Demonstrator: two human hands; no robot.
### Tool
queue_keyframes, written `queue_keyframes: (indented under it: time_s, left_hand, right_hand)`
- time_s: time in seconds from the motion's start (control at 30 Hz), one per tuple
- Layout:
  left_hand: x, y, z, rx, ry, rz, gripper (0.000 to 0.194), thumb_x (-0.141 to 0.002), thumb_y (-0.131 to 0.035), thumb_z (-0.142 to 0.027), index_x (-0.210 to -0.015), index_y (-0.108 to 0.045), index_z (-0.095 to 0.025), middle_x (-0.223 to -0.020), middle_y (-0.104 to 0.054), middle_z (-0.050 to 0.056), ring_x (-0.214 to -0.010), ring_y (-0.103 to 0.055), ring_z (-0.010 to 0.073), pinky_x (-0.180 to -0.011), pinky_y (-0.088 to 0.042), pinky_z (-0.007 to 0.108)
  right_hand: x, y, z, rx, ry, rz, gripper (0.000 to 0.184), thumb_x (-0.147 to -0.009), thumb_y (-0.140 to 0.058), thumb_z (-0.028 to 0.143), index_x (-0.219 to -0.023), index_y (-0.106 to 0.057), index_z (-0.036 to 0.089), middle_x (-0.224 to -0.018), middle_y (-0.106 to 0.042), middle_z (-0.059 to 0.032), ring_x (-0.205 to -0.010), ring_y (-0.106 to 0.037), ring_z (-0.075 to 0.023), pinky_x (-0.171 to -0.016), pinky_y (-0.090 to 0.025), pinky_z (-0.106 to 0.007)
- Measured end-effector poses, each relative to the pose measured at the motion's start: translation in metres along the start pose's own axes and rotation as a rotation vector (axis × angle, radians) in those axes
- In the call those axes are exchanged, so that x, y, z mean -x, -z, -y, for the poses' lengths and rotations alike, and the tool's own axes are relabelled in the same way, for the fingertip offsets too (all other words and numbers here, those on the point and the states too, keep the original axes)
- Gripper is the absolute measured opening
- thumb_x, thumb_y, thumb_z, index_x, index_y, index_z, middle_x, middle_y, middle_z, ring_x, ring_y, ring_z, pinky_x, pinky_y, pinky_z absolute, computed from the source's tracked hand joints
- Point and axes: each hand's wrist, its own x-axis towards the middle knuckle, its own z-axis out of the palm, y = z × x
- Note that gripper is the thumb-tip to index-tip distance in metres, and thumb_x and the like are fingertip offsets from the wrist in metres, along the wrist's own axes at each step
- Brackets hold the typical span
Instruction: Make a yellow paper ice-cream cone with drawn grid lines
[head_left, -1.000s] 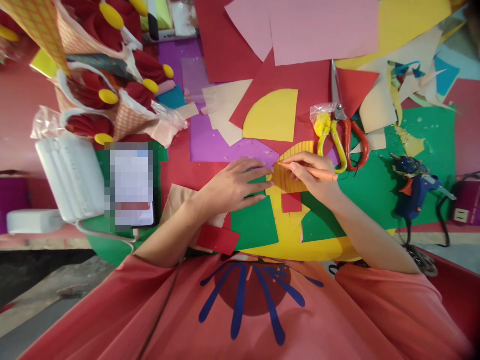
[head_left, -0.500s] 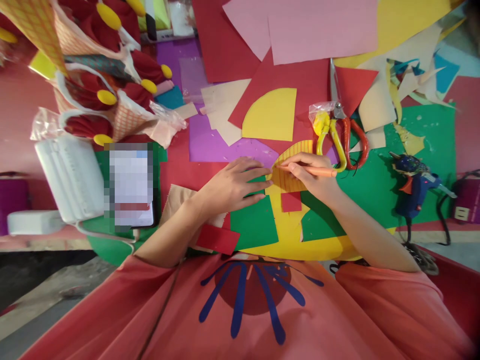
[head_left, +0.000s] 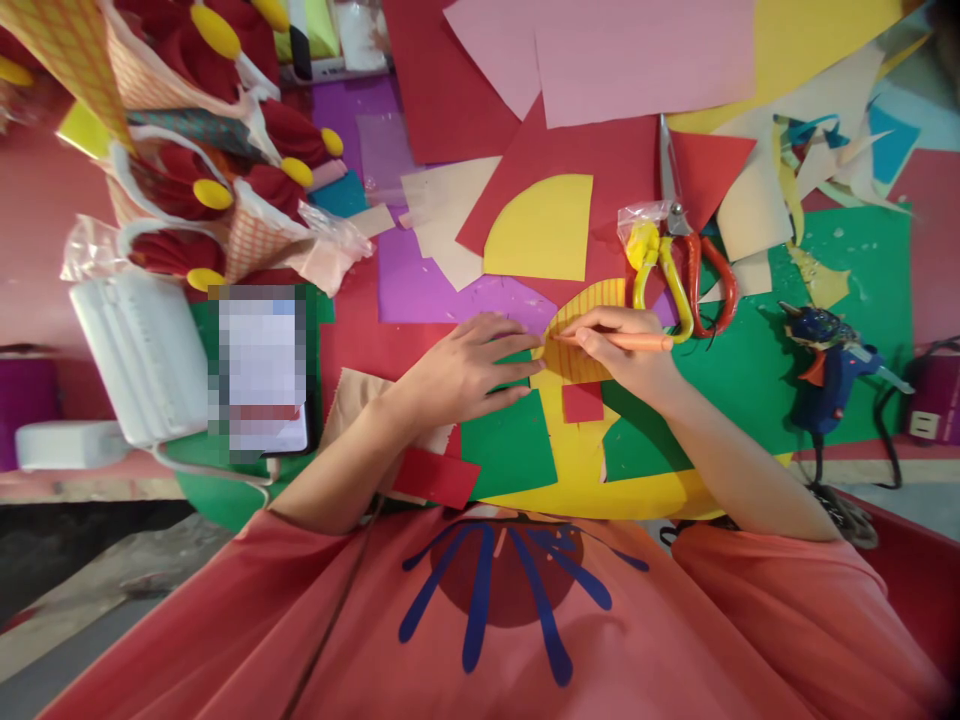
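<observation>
Head camera, looking down: the right hand (head_left: 634,355) pinches an orange pen (head_left: 651,342), its tip at striped yellow paper (head_left: 600,297) lying partly beneath that hand. The left hand (head_left: 469,368), spread flat and grasping nothing, has fingertips at the paper's left edge. Pressing there and stroking evenly should keep lines neat.

Orange pen (head_left: 649,342), tip at striped yellow paper piece (head_left: 571,366) lying flat, curved edge upper left.
</observation>
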Motion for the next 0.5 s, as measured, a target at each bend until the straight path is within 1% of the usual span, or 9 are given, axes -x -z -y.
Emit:
queue_keyframes:
  time_s: [0.1,0.17,0.3,0.37,0.43,0.5]
  left_hand:
    - [0.0009,-0.0005,0.0001,0.010,0.022,0.026,0.028,-0.097,-0.048,-0.033,-0.111,-0.070,-0.022,-0.122,-0.067,0.007,-0.114,-0.058,0.0243,-0.101,-0.047,0.044]
    - [0.0011,-0.0007,0.0002,0.015,0.025,0.022,0.029,-0.097,-0.047,-0.032,-0.111,-0.070,-0.022,-0.122,-0.067,0.008,-0.114,-0.058,0.0246,-0.101,-0.047,0.044]
    - [0.0016,-0.0016,0.0009,0.037,0.031,0.024,0.029,-0.097,-0.047,-0.033,-0.112,-0.070,-0.023,-0.124,-0.066,0.008,-0.116,-0.057,0.0251,-0.101,-0.047,0.045]
    - [0.0018,-0.0021,0.0012,0.040,0.041,0.033,0.030,-0.098,-0.046,-0.033,-0.113,-0.069,-0.023,-0.125,-0.066,0.007,-0.118,-0.056,0.0253,-0.103,-0.046,0.045]
    - [0.0018,-0.0023,0.0011,0.031,0.050,0.044,0.031,-0.098,-0.045,-0.034,-0.115,-0.068,-0.023,-0.126,-0.065,0.007,-0.119,-0.056,0.0254,-0.104,-0.045,0.046]
    - [0.0017,-0.0023,0.0007,0.019,0.056,0.060,0.032,-0.098,-0.044,-0.035,-0.118,-0.066,-0.022,-0.127,-0.065,0.007,-0.120,-0.056,0.0253,-0.105,-0.044,0.046]
  right_hand:
    - [-0.0004,0.0004,-0.0005,-0.044,-0.011,0.009,0.020,-0.086,-0.057,0.027,-0.074,-0.069,0.017,-0.075,-0.074,-0.0020,-0.068,-0.067,-0.0126,-0.061,-0.049,-0.023]
    - [0.0002,0.0006,-0.0010,-0.090,-0.030,-0.002,0.020,-0.086,-0.057,0.027,-0.073,-0.069,0.017,-0.072,-0.073,-0.0013,-0.066,-0.066,-0.0122,-0.058,-0.048,-0.023]
    - [0.0037,0.0016,-0.0020,-0.112,-0.044,-0.051,0.021,-0.088,-0.057,0.032,-0.081,-0.070,0.017,-0.074,-0.072,-0.0013,-0.063,-0.064,-0.0115,-0.056,-0.048,-0.023]
    - [0.0056,0.0029,-0.0026,-0.112,-0.033,-0.075,0.022,-0.089,-0.057,0.034,-0.085,-0.070,0.018,-0.071,-0.070,-0.0007,-0.060,-0.064,-0.0109,-0.054,-0.049,-0.023]
    - [0.0070,0.0045,-0.0028,-0.119,-0.026,-0.080,0.022,-0.090,-0.056,0.035,-0.088,-0.070,0.018,-0.069,-0.069,-0.0003,-0.058,-0.063,-0.0106,-0.054,-0.051,-0.023]
    - [0.0082,0.0058,-0.0021,-0.126,-0.019,-0.063,0.022,-0.090,-0.057,0.035,-0.090,-0.070,0.017,-0.072,-0.070,-0.0008,-0.058,-0.064,-0.0104,-0.054,-0.053,-0.024]
